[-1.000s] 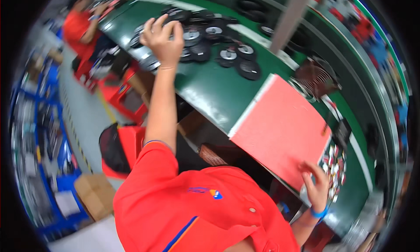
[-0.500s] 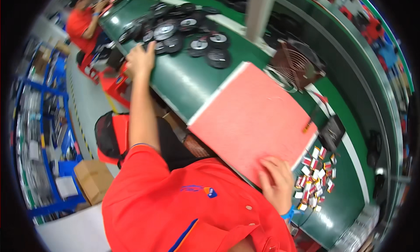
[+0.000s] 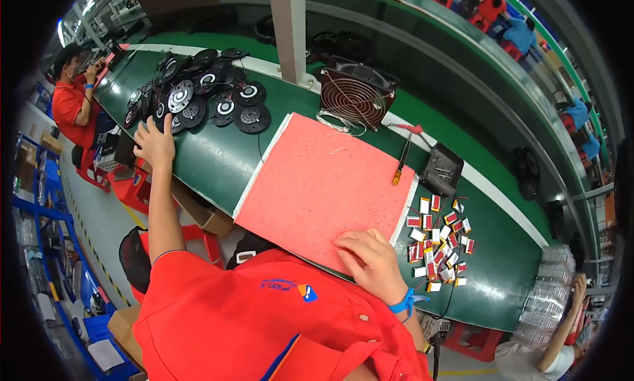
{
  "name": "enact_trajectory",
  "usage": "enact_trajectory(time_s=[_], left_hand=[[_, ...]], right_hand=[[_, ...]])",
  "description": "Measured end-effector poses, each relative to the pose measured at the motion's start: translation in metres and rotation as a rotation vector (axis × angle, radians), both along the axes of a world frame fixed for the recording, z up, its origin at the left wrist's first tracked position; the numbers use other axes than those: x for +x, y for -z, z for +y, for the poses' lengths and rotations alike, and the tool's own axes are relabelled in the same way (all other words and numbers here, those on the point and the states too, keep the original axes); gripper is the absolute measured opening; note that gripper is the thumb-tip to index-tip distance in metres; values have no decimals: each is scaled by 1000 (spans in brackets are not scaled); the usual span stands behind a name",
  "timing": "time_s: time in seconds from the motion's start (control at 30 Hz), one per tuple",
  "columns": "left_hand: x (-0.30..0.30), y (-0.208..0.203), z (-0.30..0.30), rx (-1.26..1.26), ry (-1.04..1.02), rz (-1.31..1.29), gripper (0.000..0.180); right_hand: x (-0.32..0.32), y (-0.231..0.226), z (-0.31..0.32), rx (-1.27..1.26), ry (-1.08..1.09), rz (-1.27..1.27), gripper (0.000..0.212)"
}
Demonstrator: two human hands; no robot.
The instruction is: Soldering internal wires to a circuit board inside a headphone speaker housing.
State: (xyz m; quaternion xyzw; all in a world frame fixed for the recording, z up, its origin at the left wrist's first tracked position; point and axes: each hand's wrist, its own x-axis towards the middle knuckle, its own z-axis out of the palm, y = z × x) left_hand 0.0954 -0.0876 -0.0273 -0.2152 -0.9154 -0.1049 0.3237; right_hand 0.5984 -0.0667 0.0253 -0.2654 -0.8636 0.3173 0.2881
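My left hand (image 3: 156, 144) is stretched out over the near edge of the green bench, its fingers spread and nothing visible in them. Just beyond its fingertips lies a heap of round black discs (image 3: 193, 111), some with silver or white centres and thin wires. A pink mat (image 3: 323, 183) lies in front of me. On the mat's near right corner rests my right hand (image 3: 373, 257), loosely bent with the thumb apart, holding nothing that I can see. Small flat battery packs (image 3: 436, 239), white and dark red, lie scattered beside the mat.
Behind the mat stands a brown fan (image 3: 353, 97) with a wire guard. A slim yellow-ended tool (image 3: 397, 175) lies by the mat's edge, near a black tray (image 3: 442, 171). Clear plastic trays (image 3: 548, 285) are stacked at right. Co-workers (image 3: 76, 103) sit around; a post (image 3: 288, 31) rises behind.
My view has swung, so the bench and mat now sit further left. The left hand still reaches at the black discs, fingers more spread. My right hand stays on the mat.
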Motion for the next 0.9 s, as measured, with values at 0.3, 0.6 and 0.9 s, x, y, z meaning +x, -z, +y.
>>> enact_trajectory(time_s=[0.3, 0.6, 0.9], left_hand=[[14, -18, -1, 108, 461, 227, 34], [2, -87, 133, -7, 1263, 203, 32], [-32, -32, 348, -746, 1219, -225, 48]], right_hand=[[-7, 9, -2, 8, 210, 62, 8], [-38, 14, -43, 321, 656, -151, 15], [-52, 25, -54, 476, 890, -72, 18]])
